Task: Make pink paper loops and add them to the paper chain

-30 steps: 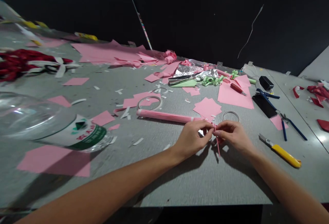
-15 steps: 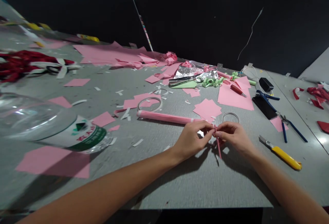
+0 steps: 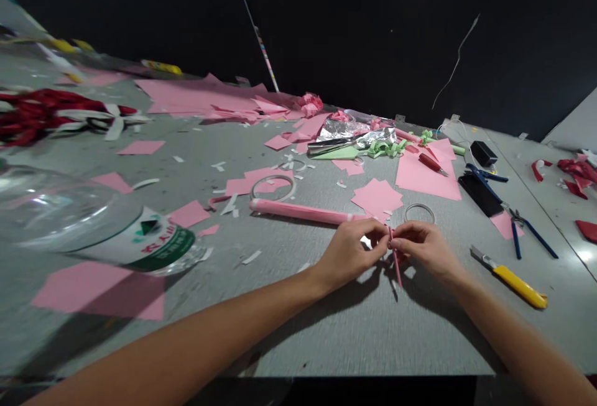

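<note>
Between the fingertips of both hands is a narrow pink paper strip (image 3: 397, 269), its lower end hanging down over the grey table. My left hand (image 3: 352, 247) pinches it from the left, thumb and forefinger closed. From the other side my right hand (image 3: 422, 247) grips it the same way, with the fingertips of both hands almost touching. Just beyond my left hand lies a pink paper roll (image 3: 303, 211), its right end close to my fingers. A ring of tape (image 3: 420, 212) rests behind my right hand, and a stack of pink paper pieces (image 3: 377, 198) lies beyond.
A large plastic bottle (image 3: 158, 244) lies at the left. To the right are a yellow utility knife (image 3: 520, 285), blue-handled pliers (image 3: 517, 222) and a black phone (image 3: 480, 191). Scissors (image 3: 331, 145), foil, green curled paper and pink sheets (image 3: 186, 96) spread along the back, near a dark wall.
Both hands keep the pink strip at nearly the same spot, with only tiny finger movement. The view has shifted very slightly.
</note>
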The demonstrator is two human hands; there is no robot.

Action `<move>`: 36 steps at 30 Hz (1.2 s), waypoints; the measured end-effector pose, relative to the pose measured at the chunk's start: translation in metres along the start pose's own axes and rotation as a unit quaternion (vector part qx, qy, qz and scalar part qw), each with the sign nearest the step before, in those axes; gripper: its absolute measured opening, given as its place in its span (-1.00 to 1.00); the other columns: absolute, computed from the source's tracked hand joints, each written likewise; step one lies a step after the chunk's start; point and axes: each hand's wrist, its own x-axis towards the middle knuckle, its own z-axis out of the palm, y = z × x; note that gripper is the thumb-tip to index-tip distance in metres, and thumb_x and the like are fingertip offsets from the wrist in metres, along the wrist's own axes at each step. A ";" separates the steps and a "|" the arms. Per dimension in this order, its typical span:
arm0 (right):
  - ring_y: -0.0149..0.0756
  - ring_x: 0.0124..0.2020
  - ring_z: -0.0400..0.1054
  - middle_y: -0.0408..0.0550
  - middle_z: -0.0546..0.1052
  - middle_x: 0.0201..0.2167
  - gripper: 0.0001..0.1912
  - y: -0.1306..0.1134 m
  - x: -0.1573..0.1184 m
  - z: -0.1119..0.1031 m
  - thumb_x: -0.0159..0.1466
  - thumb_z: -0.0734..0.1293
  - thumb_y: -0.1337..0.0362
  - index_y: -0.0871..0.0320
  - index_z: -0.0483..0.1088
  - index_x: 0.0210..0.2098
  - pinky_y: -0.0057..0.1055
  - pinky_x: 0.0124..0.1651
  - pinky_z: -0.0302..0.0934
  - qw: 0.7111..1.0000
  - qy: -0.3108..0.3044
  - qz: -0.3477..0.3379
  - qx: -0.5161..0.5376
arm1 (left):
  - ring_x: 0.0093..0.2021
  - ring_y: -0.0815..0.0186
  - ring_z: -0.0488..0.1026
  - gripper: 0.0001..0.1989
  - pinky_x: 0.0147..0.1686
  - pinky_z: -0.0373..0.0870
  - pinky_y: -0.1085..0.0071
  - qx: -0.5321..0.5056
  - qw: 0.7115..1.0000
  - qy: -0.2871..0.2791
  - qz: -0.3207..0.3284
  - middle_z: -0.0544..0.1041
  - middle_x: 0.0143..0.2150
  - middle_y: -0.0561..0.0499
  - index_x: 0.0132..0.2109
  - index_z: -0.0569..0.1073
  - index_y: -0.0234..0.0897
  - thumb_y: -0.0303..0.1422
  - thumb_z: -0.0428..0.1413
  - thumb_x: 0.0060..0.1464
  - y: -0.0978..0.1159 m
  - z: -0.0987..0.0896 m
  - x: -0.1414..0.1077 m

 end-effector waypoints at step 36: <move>-0.33 -0.42 0.41 -0.06 0.60 -0.40 -0.74 -0.006 -0.003 -0.002 0.14 0.63 0.09 0.11 0.65 -0.32 -0.36 -0.34 0.27 1.000 -0.005 -0.002 0.027 | -0.41 0.35 0.47 -0.88 -0.37 0.37 0.45 -0.027 0.997 0.011 -0.067 0.57 -0.44 0.04 -0.38 0.51 -0.29 -0.39 0.15 0.11 0.005 -0.004 0.003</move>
